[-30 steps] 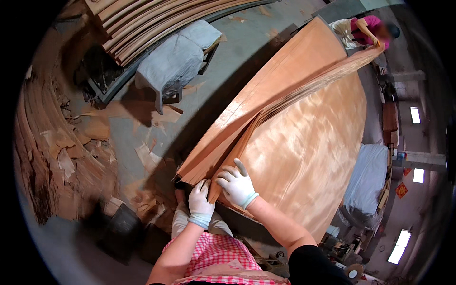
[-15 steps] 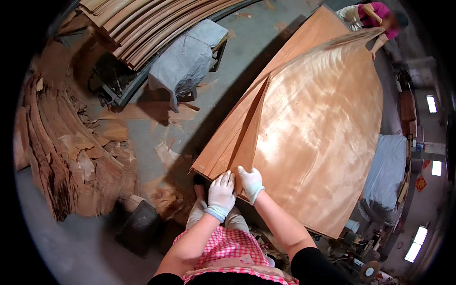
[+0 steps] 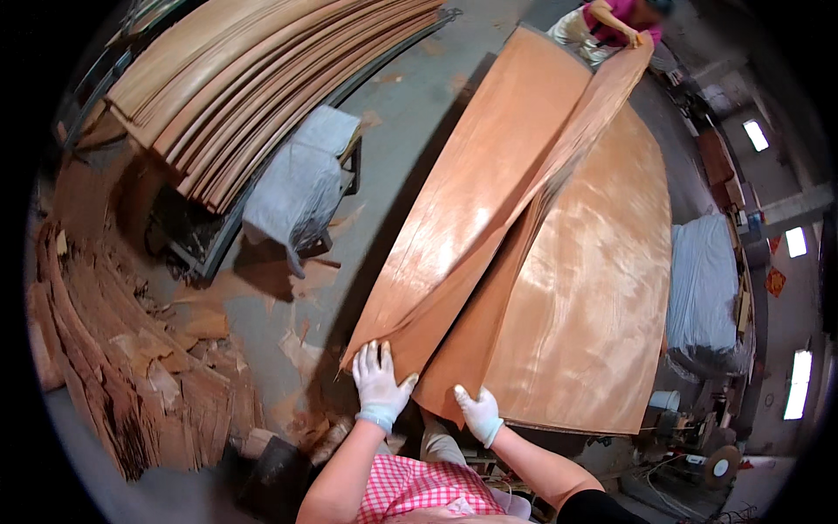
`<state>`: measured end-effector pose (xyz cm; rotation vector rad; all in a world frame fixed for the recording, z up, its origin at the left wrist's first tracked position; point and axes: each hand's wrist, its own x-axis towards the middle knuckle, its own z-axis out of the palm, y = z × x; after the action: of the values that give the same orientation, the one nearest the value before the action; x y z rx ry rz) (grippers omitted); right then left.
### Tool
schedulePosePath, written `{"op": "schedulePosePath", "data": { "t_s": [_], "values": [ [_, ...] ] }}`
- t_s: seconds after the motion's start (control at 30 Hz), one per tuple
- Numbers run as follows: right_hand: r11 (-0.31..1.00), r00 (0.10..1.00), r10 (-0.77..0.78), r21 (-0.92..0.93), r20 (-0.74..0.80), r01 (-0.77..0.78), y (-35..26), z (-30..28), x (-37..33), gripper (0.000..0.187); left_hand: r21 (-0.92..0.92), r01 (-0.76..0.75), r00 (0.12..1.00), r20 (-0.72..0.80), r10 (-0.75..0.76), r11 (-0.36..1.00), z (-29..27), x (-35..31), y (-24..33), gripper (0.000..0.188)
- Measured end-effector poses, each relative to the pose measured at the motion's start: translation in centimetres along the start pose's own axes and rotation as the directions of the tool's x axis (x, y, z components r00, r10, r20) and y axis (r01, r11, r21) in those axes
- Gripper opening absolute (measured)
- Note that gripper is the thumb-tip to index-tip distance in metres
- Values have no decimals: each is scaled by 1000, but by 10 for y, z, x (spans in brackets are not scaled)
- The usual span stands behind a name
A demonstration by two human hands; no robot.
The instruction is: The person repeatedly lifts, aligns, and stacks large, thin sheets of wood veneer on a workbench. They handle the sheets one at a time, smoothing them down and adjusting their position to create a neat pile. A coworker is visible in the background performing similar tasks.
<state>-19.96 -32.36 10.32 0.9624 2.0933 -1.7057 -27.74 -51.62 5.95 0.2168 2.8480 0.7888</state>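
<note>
A large stack of thin reddish-brown wood veneer sheets [image 3: 576, 288] stretches away from me. Its top layer is parted by a long dark gap. Over the left part lies a veneer sheet [image 3: 463, 183] with a rippled, folded inner edge. My left hand [image 3: 380, 384], in a white glove, rests with spread fingers on this sheet's near left corner. My right hand [image 3: 478, 412], also gloved, pinches the near edge of the veneer right of the gap, thumb on top; its fingers are partly hidden. At the far end a co-worker's hand [image 3: 640, 39] holds the lifted, bunched end of the veneer.
Curved veneer sheets [image 3: 279, 79] lie piled on a metal rack at upper left, beside a grey-covered bench [image 3: 297, 188]. Ragged veneer scraps [image 3: 131, 375] are heaped at left. A plastic-wrapped stack [image 3: 703, 284] stands at right, with a round disc [image 3: 722, 466] and cables at lower right.
My hands have moved apart, the left one leftward. The left veneer now spreads wider over the stack, and the gap has opened. The co-worker's end has swung left in view, which has also shifted.
</note>
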Motion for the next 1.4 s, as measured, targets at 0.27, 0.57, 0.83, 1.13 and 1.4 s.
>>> {"op": "schedulePosePath", "data": {
  "t_s": [0.27, 0.57, 0.83, 1.13, 1.4],
  "values": [
    [992, 988, -120, -45, -94, 116, 14, 46, 14, 34, 59, 58, 989, -137, -50, 997, -28, -3, 21, 87],
    [986, 990, -116, -130, -78, 106, 0, 61, 26, 37, -208, 252, 968, 37, -250, 945, 0, 10, -12, 34],
    [982, 986, -18, -190, -165, -14, 17, 57, 40, 41, -169, 296, 952, 130, -277, 940, 0, 27, -24, 39],
    [987, 997, -5, 162, -83, 19, 11, 31, 52, 31, -220, 462, 867, 316, -385, 859, -16, 34, -33, 49],
    [905, 996, 78, 421, -29, -59, -14, -35, 17, 29, 30, 289, 953, -101, -285, 957, -35, -14, -50, 78]
  ]
}}
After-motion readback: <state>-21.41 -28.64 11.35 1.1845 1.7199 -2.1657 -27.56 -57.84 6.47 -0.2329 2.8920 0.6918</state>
